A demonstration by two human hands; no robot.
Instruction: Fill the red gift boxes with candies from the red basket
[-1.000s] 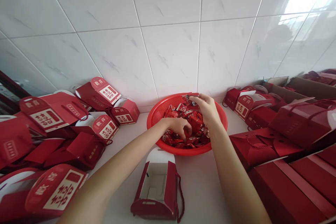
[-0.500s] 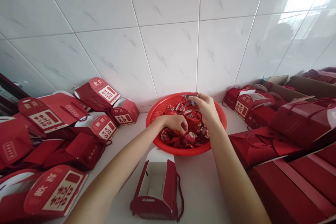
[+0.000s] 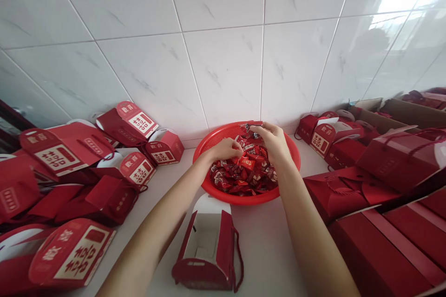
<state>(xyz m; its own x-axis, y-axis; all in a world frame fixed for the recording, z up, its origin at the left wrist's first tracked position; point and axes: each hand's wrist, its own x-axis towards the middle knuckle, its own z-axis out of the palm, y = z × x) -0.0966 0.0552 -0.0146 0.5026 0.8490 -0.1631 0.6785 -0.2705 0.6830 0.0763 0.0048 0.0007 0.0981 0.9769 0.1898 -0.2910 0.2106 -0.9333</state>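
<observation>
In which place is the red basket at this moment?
In the head view, the red basket stands near the centre, between the tiled wall and the open box.

Before us, glossy red wrapped candies (image 3: 249, 181) lie loosely heaped in a rounded, perforated red basket (image 3: 244, 200) on the table (image 3: 268, 246), a brighter packet (image 3: 246, 162) showing near the middle.

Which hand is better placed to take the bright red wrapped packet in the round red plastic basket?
Probably the left hand: it is right at the bright red wrapped packet, whereas the right hand has its grip occupied by small dark-and-red wrapped pieces over the basket's far side.
</observation>
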